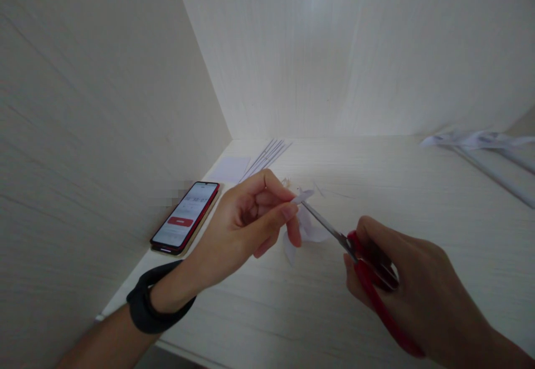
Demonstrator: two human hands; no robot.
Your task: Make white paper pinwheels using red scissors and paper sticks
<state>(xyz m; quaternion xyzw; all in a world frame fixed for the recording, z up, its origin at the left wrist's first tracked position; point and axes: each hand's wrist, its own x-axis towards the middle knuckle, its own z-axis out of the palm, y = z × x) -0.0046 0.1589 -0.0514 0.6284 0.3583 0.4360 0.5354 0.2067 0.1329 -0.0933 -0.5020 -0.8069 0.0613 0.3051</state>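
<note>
While our left hand [246,227] holds the middle of the action, its grip is a neat pinch, thumb and forefinger pressed together on a small white paper piece [304,197] held up above the counter [267,307]. Taking that piece as the centre of our clock, we find our right hand [418,285] at four o'clock, its grip wrapped round the red handles of the scissors [363,273]. Their slim metal blades point up towards ten, and the tip is right at the paper's lower edge; we can't tell whether it touches.

Straight down at six o'clock, partly behind our left fingers, we see white scraps [311,231], too blurred to count. Round at nine lies a phone [184,218], screen lit with a red button, on top of a flat tan object [201,227]. A dark wristband [156,302] circles our left wrist at eight. Up at ten, we've a pale square sheet [229,168], and just beside it, between ten and eleven, a fan of thin strips [267,157]. Well apart, between two and three, grey rods [495,179] meet crumpled white material [476,139].
</note>
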